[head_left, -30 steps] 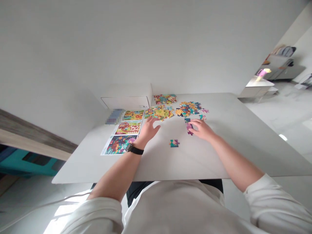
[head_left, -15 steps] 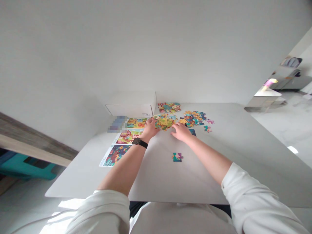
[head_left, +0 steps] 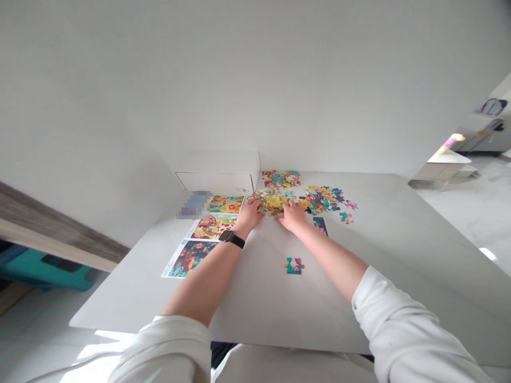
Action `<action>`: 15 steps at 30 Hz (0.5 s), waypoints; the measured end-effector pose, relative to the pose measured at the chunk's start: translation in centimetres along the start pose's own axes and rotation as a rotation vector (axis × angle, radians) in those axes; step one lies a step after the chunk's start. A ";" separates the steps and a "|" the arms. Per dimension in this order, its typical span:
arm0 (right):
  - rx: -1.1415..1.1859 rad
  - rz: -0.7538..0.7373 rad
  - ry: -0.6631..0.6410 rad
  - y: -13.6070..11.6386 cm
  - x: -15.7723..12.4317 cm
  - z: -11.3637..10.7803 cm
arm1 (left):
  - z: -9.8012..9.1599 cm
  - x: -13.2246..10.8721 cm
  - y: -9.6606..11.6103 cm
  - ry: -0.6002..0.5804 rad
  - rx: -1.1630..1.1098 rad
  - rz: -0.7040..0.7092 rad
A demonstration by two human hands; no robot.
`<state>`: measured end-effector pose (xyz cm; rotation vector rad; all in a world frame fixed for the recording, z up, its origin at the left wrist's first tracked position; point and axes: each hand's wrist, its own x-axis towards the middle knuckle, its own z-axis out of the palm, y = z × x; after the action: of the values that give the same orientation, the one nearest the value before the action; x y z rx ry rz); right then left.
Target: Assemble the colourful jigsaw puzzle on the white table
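Both my hands reach to the far side of the white table (head_left: 383,250). My left hand (head_left: 249,215), with a black watch on its wrist, rests on the near edge of a heap of yellow and green puzzle pieces (head_left: 273,201). My right hand (head_left: 293,215) touches the same heap from the right, fingers bent over the pieces. Whether either hand pinches a piece is hidden. A dark joined piece (head_left: 320,225) lies just right of my right wrist. A small teal and purple joined bit (head_left: 294,265) lies nearer to me, under my right forearm.
A second heap of orange and blue pieces (head_left: 324,197) and a third heap (head_left: 281,177) lie further back. A white box (head_left: 219,169) stands against the wall. A sheet with three pictures (head_left: 202,229) lies at the left.
My right hand let go of the dark joined piece at the right and moved left to the yellow heap. My left hand moved forward onto the same heap. The camera tilted.
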<state>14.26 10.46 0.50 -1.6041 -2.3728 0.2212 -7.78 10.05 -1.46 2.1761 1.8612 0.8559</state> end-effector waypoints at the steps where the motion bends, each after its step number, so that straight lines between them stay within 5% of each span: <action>1: -0.001 0.006 -0.003 0.1 0.1 0.0 | 0.1 0.1 0.0 0.003 -0.002 0.004; 15: -0.024 0.022 0.005 0.8 0.9 0.3 | 0.6 1.4 0.1 0.044 -0.005 -0.046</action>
<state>14.55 11.56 0.10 -1.6408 -2.3637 0.1941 -7.29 11.50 -1.43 2.1191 1.9192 0.9062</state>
